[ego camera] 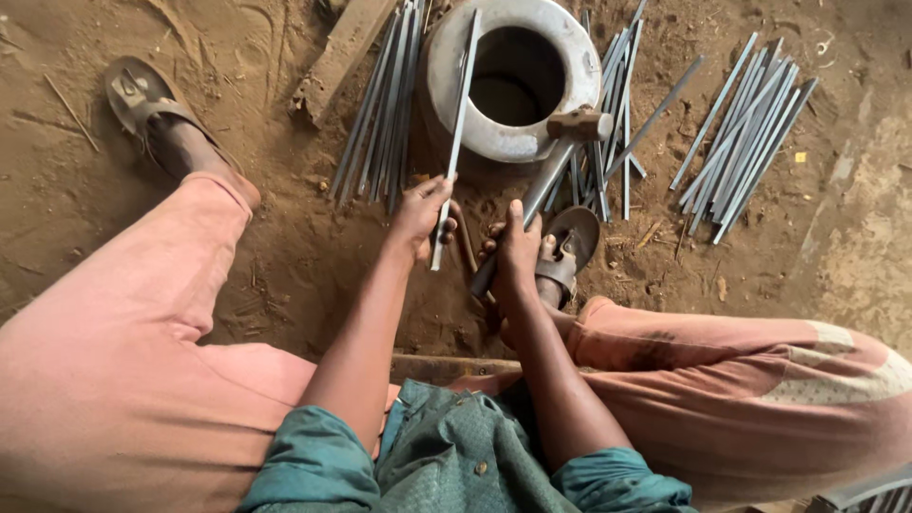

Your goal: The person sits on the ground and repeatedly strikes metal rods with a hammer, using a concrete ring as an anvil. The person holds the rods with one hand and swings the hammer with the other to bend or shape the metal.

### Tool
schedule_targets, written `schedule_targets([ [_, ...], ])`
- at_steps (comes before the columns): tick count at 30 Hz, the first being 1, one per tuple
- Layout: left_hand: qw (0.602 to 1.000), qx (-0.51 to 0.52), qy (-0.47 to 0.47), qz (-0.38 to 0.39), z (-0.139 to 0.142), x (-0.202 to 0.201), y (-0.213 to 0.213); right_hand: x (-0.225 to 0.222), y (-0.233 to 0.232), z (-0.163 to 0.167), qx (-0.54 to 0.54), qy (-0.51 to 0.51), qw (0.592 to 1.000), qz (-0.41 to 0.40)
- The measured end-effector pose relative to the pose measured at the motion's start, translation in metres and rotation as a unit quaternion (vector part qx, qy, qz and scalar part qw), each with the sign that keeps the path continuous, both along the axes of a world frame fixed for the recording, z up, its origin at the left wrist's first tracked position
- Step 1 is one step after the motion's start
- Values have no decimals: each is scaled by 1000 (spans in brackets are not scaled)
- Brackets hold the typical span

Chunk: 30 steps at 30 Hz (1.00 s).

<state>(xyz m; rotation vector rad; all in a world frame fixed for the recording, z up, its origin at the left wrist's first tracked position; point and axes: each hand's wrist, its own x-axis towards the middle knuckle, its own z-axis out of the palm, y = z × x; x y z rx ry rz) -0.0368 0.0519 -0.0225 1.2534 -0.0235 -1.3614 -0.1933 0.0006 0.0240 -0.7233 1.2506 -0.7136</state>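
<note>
strip (457, 123): thin grey metal, slanted across ring rim, held low | hammer (560, 152): head on rim's right, handle gripped

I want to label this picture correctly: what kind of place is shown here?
Probably a small metalworking workshop with a bare earth floor. Bundles of flat metal strips lie on the ground, and a hammer rests on a thick metal ring used like an anvil.

Metal ring (446, 85) ahead, strip (454, 133) and hammer (570, 128) across it — rod bundles (380, 114) left, (746, 133) right.
</note>
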Motion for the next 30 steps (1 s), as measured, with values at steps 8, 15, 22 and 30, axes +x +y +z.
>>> schedule_targets([
  [8,998,-37,3,-52,10,5,-16,13,-3,1,39,-49,997,-39],
  [15,819,175,-538,-95,27,23,-26,1,-8,2,88,-112,989,-42],
  [22,772,245,-572,-131,63,54,-22,-24,-28,41,124,-253,959,-13],
  [30,661,208,-718,-70,34,60,-18,-14,-97,137,-285,-39,951,113],
])
